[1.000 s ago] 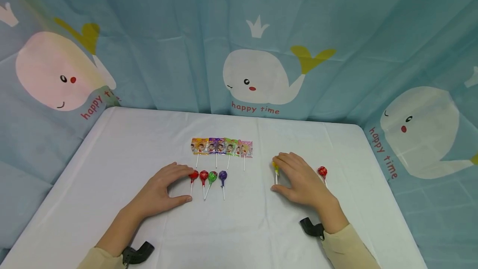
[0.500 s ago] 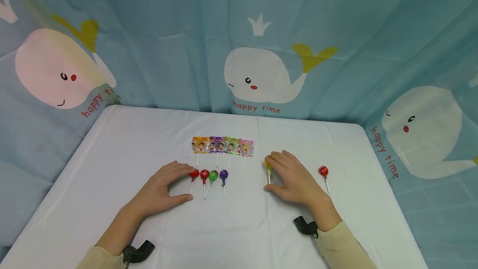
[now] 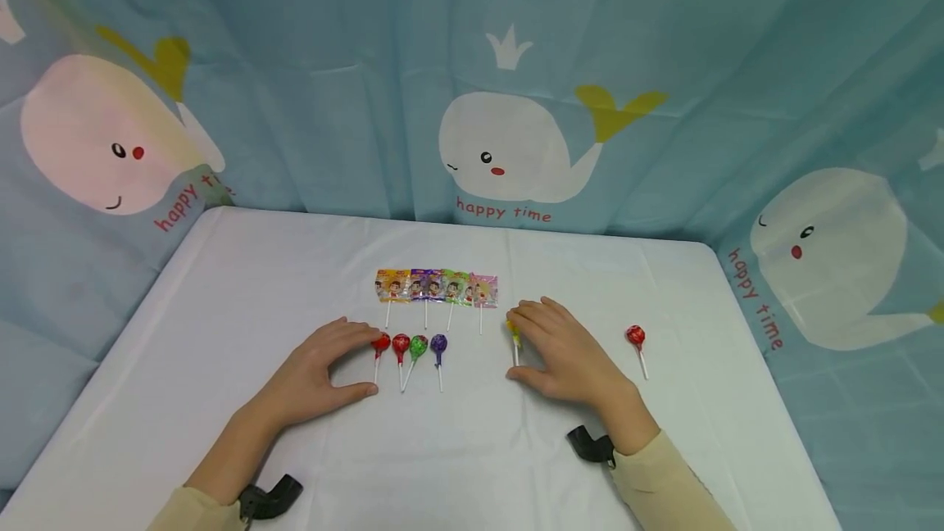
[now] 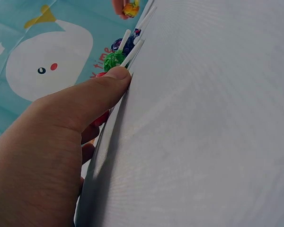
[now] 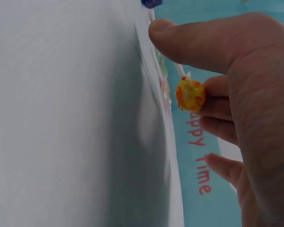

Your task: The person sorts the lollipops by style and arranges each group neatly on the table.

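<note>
My left hand (image 3: pixel 324 367) rests on the white table with its fingertips against a red lollipop (image 3: pixel 380 342) and its thumb near the stick's lower end. To the right of that one lie a second red lollipop (image 3: pixel 401 343), a green lollipop (image 3: pixel 418 346) and a purple lollipop (image 3: pixel 438 343). Over at the right, my right hand (image 3: pixel 564 351) has its fingers against the side of a yellow lollipop (image 3: pixel 514 331). In the right wrist view the thumb stands apart from the yellow candy head (image 5: pixel 190 95), and only the fingers touch it. The left thumb partly hides the red lollipops in the left wrist view.
Behind the row lie flat-wrapped lollipops: orange (image 3: pixel 393 285), purple (image 3: pixel 426 285), green (image 3: pixel 457 288) and pink (image 3: pixel 484 291). Another red lollipop (image 3: pixel 636 336) lies alone at the right. A blue whale-print curtain (image 3: pixel 332 146) borders the white table (image 3: pixel 413 465) at the back and sides.
My right hand has slid left across the table, and the yellow lollipop has moved left with it, away from the lone red one. The left hand stays where it was.
</note>
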Demonstrator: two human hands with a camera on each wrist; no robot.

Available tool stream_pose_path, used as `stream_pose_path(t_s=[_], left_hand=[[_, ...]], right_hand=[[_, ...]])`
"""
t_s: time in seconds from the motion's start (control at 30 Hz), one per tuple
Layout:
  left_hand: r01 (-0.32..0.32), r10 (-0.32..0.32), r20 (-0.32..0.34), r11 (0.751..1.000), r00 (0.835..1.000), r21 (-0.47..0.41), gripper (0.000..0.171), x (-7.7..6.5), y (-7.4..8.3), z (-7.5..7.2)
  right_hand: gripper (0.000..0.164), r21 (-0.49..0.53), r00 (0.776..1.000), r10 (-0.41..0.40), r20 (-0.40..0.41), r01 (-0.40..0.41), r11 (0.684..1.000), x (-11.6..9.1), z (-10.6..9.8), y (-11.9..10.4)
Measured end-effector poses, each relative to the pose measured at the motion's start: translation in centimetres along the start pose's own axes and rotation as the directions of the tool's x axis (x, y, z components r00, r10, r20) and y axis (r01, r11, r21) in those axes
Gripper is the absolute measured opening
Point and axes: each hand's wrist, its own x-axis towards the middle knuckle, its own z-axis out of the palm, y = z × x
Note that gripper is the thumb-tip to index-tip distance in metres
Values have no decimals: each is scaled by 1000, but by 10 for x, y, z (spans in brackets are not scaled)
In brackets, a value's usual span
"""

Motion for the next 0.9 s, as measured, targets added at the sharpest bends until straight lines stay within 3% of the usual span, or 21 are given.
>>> stream_pose_path(t_s=[0.9], left_hand=[[3, -3, 4, 1000, 1000, -6, 76, 0, 0, 1]], right_hand=[[77, -34, 996, -72, 60, 74, 997, 23, 13, -22]])
